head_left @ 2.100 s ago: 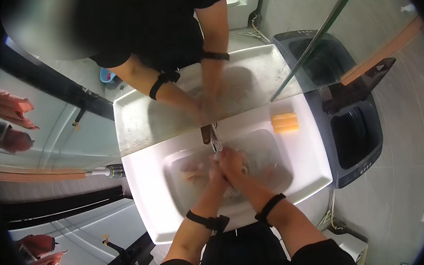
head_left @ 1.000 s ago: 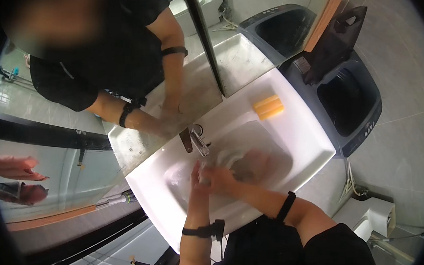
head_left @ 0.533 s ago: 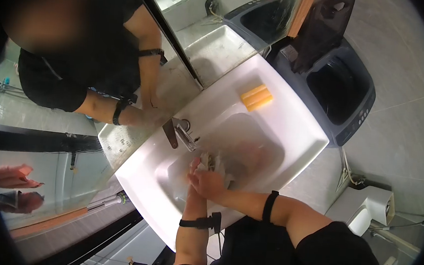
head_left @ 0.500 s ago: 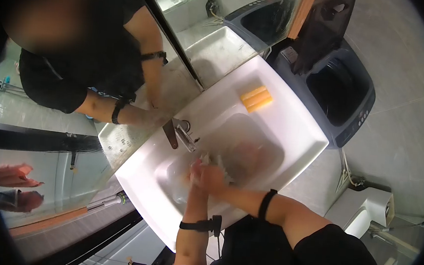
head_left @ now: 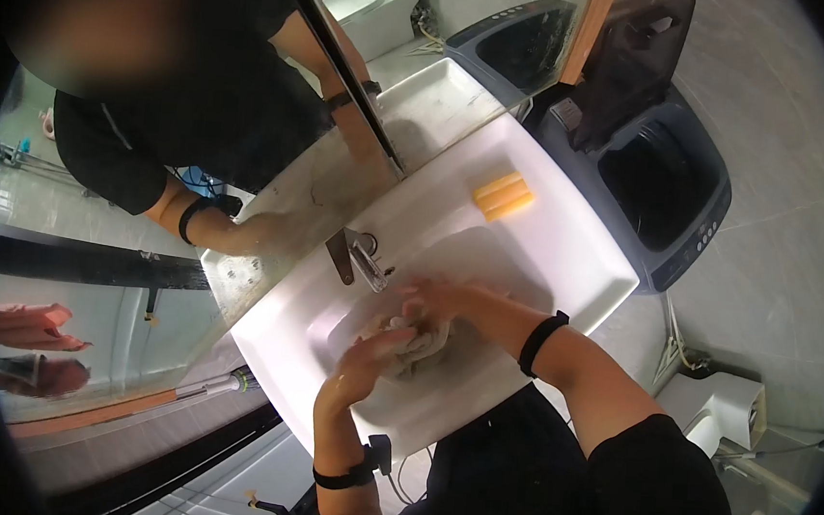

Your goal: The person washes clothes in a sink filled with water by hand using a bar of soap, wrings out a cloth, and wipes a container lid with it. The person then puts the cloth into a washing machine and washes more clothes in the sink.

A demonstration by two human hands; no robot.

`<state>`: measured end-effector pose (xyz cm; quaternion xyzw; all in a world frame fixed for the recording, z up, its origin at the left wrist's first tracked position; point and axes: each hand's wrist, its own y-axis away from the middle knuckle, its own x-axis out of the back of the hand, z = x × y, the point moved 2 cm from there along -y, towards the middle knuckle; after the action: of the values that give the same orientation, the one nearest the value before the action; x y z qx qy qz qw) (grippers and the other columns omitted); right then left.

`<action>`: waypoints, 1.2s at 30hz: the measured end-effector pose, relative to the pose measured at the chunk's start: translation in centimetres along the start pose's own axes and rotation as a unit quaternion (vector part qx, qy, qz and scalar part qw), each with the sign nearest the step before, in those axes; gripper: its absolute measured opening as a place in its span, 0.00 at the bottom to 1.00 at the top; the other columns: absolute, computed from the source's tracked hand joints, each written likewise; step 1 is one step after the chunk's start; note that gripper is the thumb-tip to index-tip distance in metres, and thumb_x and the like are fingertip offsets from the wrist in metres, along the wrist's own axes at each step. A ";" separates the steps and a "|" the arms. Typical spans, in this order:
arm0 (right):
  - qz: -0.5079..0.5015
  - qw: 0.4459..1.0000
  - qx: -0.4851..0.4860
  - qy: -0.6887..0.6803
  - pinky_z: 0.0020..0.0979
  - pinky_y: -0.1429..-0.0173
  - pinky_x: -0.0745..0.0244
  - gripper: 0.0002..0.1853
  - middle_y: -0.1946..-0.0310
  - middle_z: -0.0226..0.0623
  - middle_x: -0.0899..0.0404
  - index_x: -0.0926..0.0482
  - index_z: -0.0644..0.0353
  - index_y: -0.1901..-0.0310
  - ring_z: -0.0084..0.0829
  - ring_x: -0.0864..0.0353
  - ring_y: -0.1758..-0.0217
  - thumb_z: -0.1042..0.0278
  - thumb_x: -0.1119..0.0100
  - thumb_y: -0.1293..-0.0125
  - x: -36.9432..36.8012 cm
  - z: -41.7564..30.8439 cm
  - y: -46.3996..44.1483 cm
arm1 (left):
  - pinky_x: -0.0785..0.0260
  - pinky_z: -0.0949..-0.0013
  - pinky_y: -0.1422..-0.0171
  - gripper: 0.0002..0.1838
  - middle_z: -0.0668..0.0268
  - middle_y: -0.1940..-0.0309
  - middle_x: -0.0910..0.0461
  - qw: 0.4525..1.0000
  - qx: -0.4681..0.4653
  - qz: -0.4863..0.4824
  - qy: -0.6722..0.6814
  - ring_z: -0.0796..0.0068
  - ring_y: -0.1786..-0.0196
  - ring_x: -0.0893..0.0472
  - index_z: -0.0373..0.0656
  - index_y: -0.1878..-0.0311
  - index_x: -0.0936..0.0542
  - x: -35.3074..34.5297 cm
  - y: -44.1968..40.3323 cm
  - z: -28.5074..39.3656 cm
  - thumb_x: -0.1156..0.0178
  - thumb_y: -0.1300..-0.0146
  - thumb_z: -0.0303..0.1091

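Note:
A wet, greyish-white cloth (head_left: pixel 421 353) lies bunched in the basin of the white sink (head_left: pixel 583 234). My left hand (head_left: pixel 363 365) is at the cloth's left side, fingers stretched out over its edge. Just beyond the cloth, below the faucet (head_left: pixel 369 264), my right hand (head_left: pixel 440 300) reaches in from the right. Its fingers and thumb are apart, slightly blurred, close to the cloth; whether they touch it is unclear. Part of the cloth is hidden behind the hands.
A ridged yellow soap bar (head_left: pixel 503 197) rests on the sink's far ledge. A mirror (head_left: pixel 275 150) runs along the sink's back edge. To the right stands a grey washing machine (head_left: pixel 706 208), lid raised. A white toilet (head_left: pixel 709 416) is at the lower right.
My hands were pressed together over the cloth. They have moved apart, the left one to the left and the right one up toward the faucet, and more of the cloth shows.

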<state>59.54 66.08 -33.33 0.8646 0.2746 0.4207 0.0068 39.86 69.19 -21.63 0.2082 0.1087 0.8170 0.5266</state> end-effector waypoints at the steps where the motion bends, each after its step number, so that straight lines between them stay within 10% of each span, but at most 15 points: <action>1: -0.064 0.998 0.004 -0.019 0.43 0.37 0.37 0.19 0.41 0.31 0.30 0.21 0.43 0.48 0.38 0.38 0.34 0.58 0.38 0.44 -0.2 0.7 -0.2 | 0.38 0.66 0.37 0.20 0.59 0.51 0.21 0.999 0.008 0.041 0.003 0.63 0.45 0.25 0.44 0.48 0.22 0.8 0.6 -0.6 0.50 0.45 0.21; 4: -0.010 0.835 -0.143 -0.531 0.40 0.39 0.34 0.21 0.42 0.34 0.29 0.22 0.50 0.49 0.40 0.32 0.38 0.58 0.35 0.46 -1.5 3.6 0.4 | 0.38 0.66 0.37 0.22 0.57 0.50 0.22 0.982 0.020 0.190 -0.011 0.62 0.44 0.25 0.44 0.47 0.23 2.7 0.6 -5.3 0.53 0.45 0.19; 6: 0.014 0.793 -0.121 -0.598 0.38 0.40 0.33 0.24 0.44 0.38 0.27 0.23 0.55 0.48 0.40 0.29 0.42 0.59 0.34 0.48 -4.0 4.2 -1.0 | 0.37 0.67 0.39 0.24 0.56 0.49 0.23 0.949 0.020 0.311 -0.041 0.61 0.44 0.25 0.43 0.45 0.25 2.4 -0.1 -10.1 0.55 0.45 0.18; 10: 0.253 0.962 -0.015 -0.105 0.37 0.40 0.32 0.28 0.47 0.44 0.26 0.26 0.60 0.44 0.36 0.27 0.43 0.65 0.33 0.50 -5.5 0.5 -2.4 | 0.34 0.66 0.46 0.22 0.56 0.58 0.25 0.947 0.047 0.318 0.008 0.62 0.54 0.24 0.43 0.47 0.30 0.0 -0.7 -4.8 0.53 0.47 0.20; 13: 0.170 0.980 -0.052 -0.090 0.37 0.38 0.33 0.34 0.47 0.47 0.26 0.29 0.59 0.41 0.37 0.28 0.42 0.63 0.30 0.52 -3.9 -2.0 -2.3 | 0.31 0.70 0.53 0.15 0.63 0.64 0.24 0.941 0.033 0.336 0.019 0.71 0.60 0.24 0.43 0.53 0.27 0.7 0.1 -0.9 0.47 0.46 0.23; 19: 0.150 0.807 -0.127 -0.557 0.37 0.46 0.28 0.35 0.59 0.45 0.20 0.24 0.58 0.46 0.42 0.20 0.55 0.50 0.28 0.57 -4.3 -1.6 -3.4 | 0.32 0.67 0.46 0.28 0.52 0.42 0.32 0.894 0.145 0.401 0.138 0.68 0.43 0.29 0.41 0.35 0.37 2.0 -0.2 -9.4 0.42 0.36 0.36; 22: 0.350 0.884 -0.169 -0.261 0.37 0.54 0.26 0.26 0.66 0.41 0.19 0.21 0.58 0.54 0.41 0.19 0.62 0.50 0.32 0.52 -2.0 -7.0 -2.9 | 0.36 0.60 0.38 0.25 0.52 0.35 0.37 0.805 0.098 0.287 0.510 0.61 0.37 0.32 0.36 0.36 0.38 -1.7 -1.4 -12.3 0.48 0.32 0.37; 25: 0.314 0.930 -0.074 -0.177 0.39 0.58 0.27 0.16 0.67 0.41 0.20 0.20 0.57 0.65 0.40 0.19 0.63 0.52 0.37 0.47 -2.2 -11.7 -2.3 | 0.33 0.60 0.39 0.25 0.60 0.43 0.29 0.674 0.091 0.106 0.726 0.65 0.43 0.27 0.43 0.38 0.36 -1.8 -2.6 -11.5 0.49 0.32 0.48; 29: 0.319 0.934 -0.043 -0.156 0.42 0.62 0.27 0.15 0.71 0.40 0.21 0.22 0.55 0.72 0.42 0.20 0.68 0.51 0.41 0.44 -4.0 -13.7 -1.4 | 0.32 0.60 0.39 0.24 0.61 0.45 0.27 0.676 0.099 0.154 0.713 0.66 0.43 0.26 0.43 0.40 0.33 -4.2 -3.5 -10.1 0.51 0.31 0.49; 33: 0.385 0.874 -0.279 -0.104 0.45 0.62 0.27 0.15 0.72 0.40 0.20 0.20 0.54 0.73 0.44 0.21 0.72 0.51 0.42 0.44 -4.9 -6.4 -3.2 | 0.32 0.61 0.38 0.23 0.63 0.47 0.26 0.671 0.112 0.252 0.689 0.66 0.44 0.26 0.44 0.43 0.30 -6.7 -6.0 -10.2 0.53 0.31 0.51; 36: 0.466 0.815 -0.343 -0.037 0.47 0.61 0.27 0.15 0.69 0.43 0.20 0.19 0.55 0.72 0.44 0.20 0.69 0.52 0.43 0.43 -9.9 -6.0 -5.6 | 0.33 0.61 0.38 0.21 0.64 0.48 0.24 0.698 0.107 0.148 0.692 0.67 0.43 0.26 0.46 0.44 0.28 -5.5 -6.3 -10.5 0.54 0.31 0.50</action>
<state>47.62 64.76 -37.92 0.8457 -0.3238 0.4082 0.1157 42.16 67.25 -34.75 -0.3483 0.4969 0.7806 0.1496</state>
